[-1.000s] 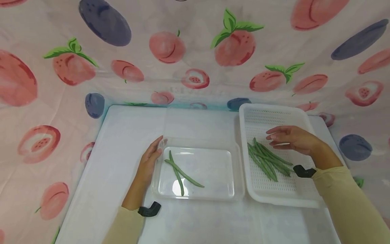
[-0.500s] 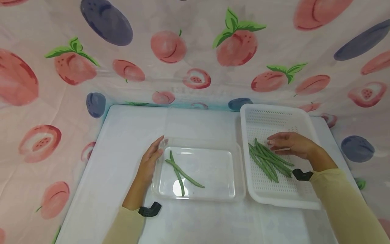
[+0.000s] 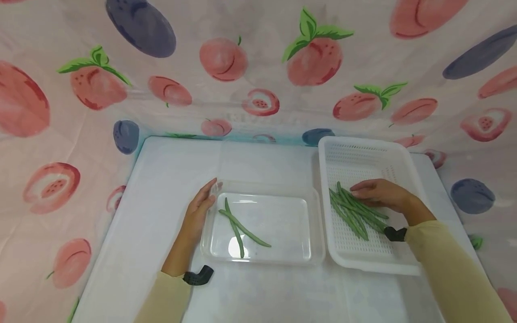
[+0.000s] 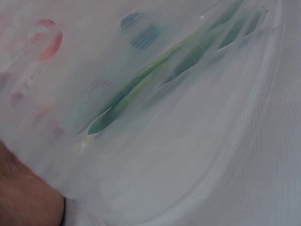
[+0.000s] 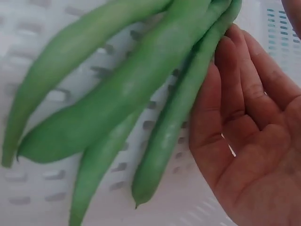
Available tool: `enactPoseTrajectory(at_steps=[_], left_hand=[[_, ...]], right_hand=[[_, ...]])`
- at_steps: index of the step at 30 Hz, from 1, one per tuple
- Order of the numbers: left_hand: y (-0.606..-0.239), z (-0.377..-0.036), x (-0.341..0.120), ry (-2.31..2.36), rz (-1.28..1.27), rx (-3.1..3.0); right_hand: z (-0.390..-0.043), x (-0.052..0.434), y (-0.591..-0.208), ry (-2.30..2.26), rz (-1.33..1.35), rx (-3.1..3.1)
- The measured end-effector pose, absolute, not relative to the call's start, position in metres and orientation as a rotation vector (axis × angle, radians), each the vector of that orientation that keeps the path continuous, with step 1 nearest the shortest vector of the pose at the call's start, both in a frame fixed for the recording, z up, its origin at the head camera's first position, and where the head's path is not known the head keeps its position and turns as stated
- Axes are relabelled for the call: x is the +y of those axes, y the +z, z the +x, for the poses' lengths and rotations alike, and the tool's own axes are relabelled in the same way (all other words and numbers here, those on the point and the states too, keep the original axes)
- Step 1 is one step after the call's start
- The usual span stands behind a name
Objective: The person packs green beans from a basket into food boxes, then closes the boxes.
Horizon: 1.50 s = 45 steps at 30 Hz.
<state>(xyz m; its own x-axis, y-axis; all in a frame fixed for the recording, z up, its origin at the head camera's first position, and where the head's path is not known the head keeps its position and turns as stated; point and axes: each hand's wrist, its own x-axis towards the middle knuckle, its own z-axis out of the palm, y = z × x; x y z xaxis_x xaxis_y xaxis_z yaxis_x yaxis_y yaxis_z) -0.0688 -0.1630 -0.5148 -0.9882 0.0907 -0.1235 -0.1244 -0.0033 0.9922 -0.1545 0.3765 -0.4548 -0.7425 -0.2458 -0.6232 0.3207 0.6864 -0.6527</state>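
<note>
Head view shows us both of our hands down on a white table (image 3: 161, 179) walled by a cloth printed with fruit (image 3: 250, 67). Our left hand (image 3: 198, 213) lies against the left rim of a clear plastic tray (image 3: 282, 258), fingers straight and pointing away from us, holding nothing; the fingertips touch the tray's far left corner. Two green beans (image 3: 241, 229) lie crossed in the left half of that tray. From the left wrist view we see the same beans (image 4: 155, 80) blurred through the tray wall (image 4: 155, 169), with a bit of our hand (image 4: 26, 197) at the lower left edge.

Just to the right of the tray, almost touching it, stands a white slotted basket (image 3: 363, 154). A bunch of beans (image 3: 355, 213) lies in its middle, slanting from far left to near right. Our right hand (image 3: 379, 194) rests over the far side of that bunch, fingers pointing left. From the right wrist view our palm (image 5: 254, 141) is open with fingers relaxed, and the fingers (image 5: 225, 84) lie along one bean of the bunch (image 5: 141, 94), touching it; whether any fingertip has curled under a bean we cannot quite tell, since the tips run out of the frame. Both sleeves (image 3: 456, 269) are pale yellow.
</note>
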Motion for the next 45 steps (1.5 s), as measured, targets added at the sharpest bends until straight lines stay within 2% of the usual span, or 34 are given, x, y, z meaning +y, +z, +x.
enactPoseTrajectory(at_steps=[20, 31, 45], left_hand=[[-0.517, -0.069, -0.166, 2.111, -0.057, 2.108], [-0.518, -0.069, -0.163, 2.103, -0.053, 2.123], [-0.517, -0.07, -0.164, 2.091, -0.051, 2.133]], right_hand=[[-0.157, 0.362, -0.462, -0.79, 0.002, 2.315], [-0.155, 0.367, -0.462, -0.867, -0.015, 2.292], [-0.158, 0.367, -0.43, -0.992, 0.139, 2.273]])
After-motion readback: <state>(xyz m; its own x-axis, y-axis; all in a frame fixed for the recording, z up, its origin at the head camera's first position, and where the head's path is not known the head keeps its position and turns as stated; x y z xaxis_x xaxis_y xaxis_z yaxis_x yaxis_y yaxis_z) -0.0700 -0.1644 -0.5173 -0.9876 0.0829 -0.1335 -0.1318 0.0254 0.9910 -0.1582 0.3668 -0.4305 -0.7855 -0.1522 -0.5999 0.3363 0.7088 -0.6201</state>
